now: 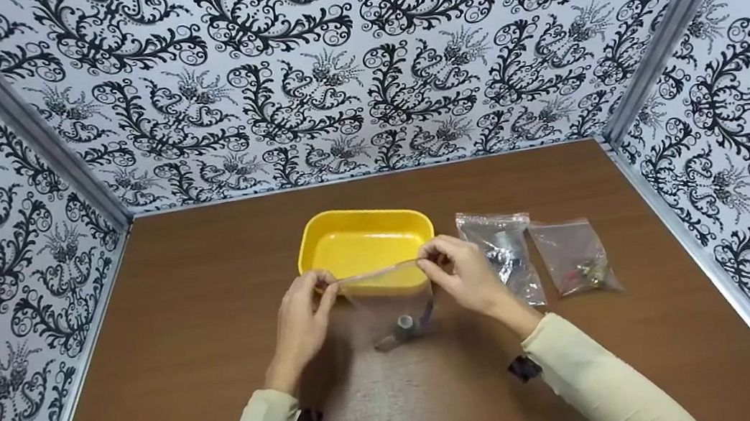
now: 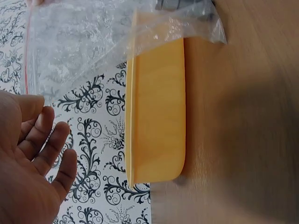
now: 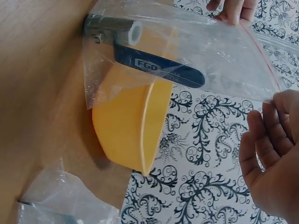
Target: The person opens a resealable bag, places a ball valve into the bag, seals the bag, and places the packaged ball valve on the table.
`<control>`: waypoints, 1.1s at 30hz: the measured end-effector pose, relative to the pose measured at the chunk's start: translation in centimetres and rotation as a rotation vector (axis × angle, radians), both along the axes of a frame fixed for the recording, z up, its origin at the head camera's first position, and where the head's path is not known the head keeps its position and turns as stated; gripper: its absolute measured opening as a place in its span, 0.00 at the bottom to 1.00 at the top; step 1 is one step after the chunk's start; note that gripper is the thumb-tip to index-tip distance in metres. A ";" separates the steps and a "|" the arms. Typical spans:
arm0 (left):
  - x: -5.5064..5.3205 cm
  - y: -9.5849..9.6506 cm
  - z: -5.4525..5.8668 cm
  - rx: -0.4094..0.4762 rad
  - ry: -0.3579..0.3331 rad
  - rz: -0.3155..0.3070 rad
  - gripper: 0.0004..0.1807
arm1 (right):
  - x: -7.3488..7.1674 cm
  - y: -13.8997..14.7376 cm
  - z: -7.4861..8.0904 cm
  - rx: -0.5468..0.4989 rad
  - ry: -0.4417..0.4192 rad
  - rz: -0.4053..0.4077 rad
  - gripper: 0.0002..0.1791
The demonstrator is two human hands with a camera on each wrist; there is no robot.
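A clear zip bag (image 1: pixel 381 311) hangs by its top edge between both hands, in front of the yellow tray. My left hand (image 1: pixel 299 320) pinches one top corner between thumb and index finger; in the left wrist view the other fingers of that hand (image 2: pixel 35 151) are loosely bent. The opposite corner is pinched by my right hand (image 1: pixel 467 276). Low in the bag lies a metal ball valve (image 3: pixel 110 30) with a blue lever handle (image 3: pixel 159 67) marked with white letters. From the head view I cannot tell whether the red-lined zip is closed.
Just beyond the hands stands a yellow tray (image 1: pixel 311 244) on the brown table (image 1: pixel 211 283). To its right lie two more clear bags: one (image 1: pixel 475 226) with grey and dark parts, another (image 1: pixel 560 244) with small brass-coloured and red parts. Patterned walls (image 1: pixel 360 96) enclose the table.
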State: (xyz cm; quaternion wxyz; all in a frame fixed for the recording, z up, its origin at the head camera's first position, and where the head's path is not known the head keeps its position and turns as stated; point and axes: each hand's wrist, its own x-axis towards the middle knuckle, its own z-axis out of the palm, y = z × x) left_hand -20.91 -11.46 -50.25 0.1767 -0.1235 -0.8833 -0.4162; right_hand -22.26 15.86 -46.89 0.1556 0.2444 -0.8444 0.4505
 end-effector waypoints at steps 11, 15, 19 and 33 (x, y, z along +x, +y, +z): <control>0.4 0.2 -0.4 0.138 0.022 -0.013 0.04 | 0.3 -0.5 -4.4 0.063 -0.356 0.135 0.28; 0.4 0.1 -0.6 0.200 0.000 -0.026 0.03 | 0.2 -0.2 -5.9 0.090 -0.360 0.182 0.16; 0.3 0.0 -0.7 0.249 0.005 -0.019 0.02 | 0.4 0.0 -6.5 0.048 -0.381 0.237 0.14; 0.5 -0.1 -1.1 0.244 -0.004 -0.009 0.09 | 1.8 1.6 -5.7 0.041 -0.379 0.250 0.12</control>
